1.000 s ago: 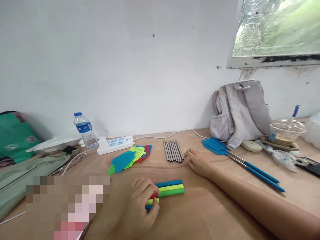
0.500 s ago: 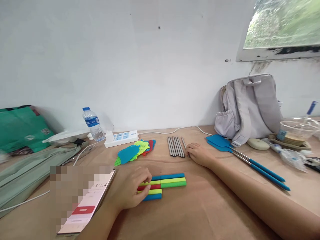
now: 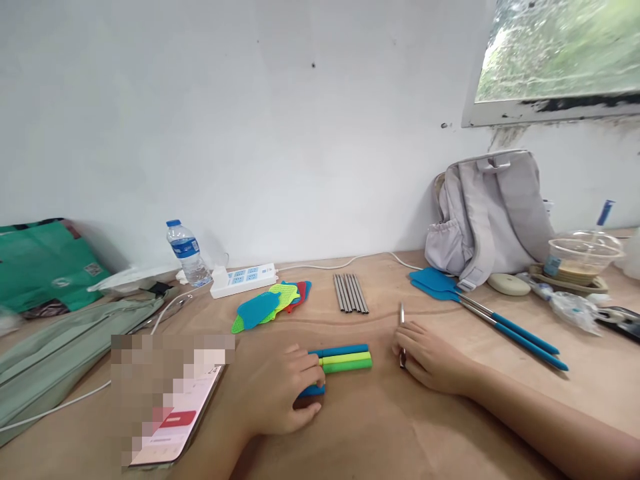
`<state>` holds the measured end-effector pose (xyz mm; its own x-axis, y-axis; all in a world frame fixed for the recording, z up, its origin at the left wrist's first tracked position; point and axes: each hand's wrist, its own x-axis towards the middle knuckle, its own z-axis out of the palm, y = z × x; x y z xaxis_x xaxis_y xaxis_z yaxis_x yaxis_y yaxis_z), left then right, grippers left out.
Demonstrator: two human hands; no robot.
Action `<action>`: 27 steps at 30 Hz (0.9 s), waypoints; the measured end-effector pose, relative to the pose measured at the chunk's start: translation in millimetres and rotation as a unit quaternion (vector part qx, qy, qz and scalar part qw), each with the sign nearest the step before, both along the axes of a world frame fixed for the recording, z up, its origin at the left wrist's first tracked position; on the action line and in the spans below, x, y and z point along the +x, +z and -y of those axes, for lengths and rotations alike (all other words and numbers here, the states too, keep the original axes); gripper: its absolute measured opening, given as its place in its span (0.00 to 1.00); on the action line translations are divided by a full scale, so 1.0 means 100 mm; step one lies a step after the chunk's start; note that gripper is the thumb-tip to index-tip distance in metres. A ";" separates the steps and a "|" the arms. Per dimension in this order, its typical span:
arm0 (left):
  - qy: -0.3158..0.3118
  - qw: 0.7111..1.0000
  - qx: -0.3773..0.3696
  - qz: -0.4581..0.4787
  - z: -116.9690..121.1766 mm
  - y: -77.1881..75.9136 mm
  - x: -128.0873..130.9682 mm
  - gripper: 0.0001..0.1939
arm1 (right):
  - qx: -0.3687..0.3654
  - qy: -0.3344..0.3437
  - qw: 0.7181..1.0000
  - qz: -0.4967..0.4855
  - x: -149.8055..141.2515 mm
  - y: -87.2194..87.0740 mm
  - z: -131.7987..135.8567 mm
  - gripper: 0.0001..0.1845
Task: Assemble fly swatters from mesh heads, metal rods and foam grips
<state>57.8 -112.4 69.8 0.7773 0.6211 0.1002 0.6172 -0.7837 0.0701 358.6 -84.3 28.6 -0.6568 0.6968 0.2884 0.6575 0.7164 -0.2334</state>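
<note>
My right hand (image 3: 425, 357) is closed on a thin metal tube (image 3: 402, 313), whose upper end sticks out above the fingers and whose lower tip shows under them. Curved over the left part of a group of coloured handle sleeves, my left hand (image 3: 277, 390) has its thumb apart from its fingers. A blue sleeve (image 3: 345, 350) and a green sleeve (image 3: 350, 366) reach out to the right of it; other sleeves are hidden beneath the hand. Farther back, several metal tubes (image 3: 351, 293) lie side by side. Blue, yellow, green and red fly swatter heads (image 3: 259, 310) overlap left of them.
Two assembled blue fly swatters (image 3: 500, 323) lie at right, near a grey backpack (image 3: 493, 213) and a plastic cup (image 3: 580, 257). At left are a phone (image 3: 180, 417), a water bottle (image 3: 187, 253), a power strip (image 3: 244, 279) and a green bag (image 3: 47, 263).
My right hand has brought one metal tube away from the row, toward me and rightward. My left hand has shifted right and now covers more of the sleeves.
</note>
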 end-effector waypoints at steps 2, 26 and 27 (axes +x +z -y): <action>0.009 1.000 -0.005 -0.005 0.02 0.00 0.01 0.08 | -0.013 0.013 1.000 0.007 -0.02 0.04 0.13 0.11; 0.032 0.999 -0.014 -0.038 0.08 0.10 0.04 0.08 | -0.134 0.044 0.990 -0.016 -0.13 0.10 0.36 0.08; 0.023 0.999 -0.001 -0.031 0.09 0.09 0.05 0.07 | -0.135 0.041 0.990 -0.016 -0.16 0.09 0.39 0.09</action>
<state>62.6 -121.2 78.9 0.7523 0.6568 0.0524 0.6561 -0.7540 0.0319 342.3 -123.0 37.7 -0.7074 0.6967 0.1194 0.5898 0.6749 -0.4435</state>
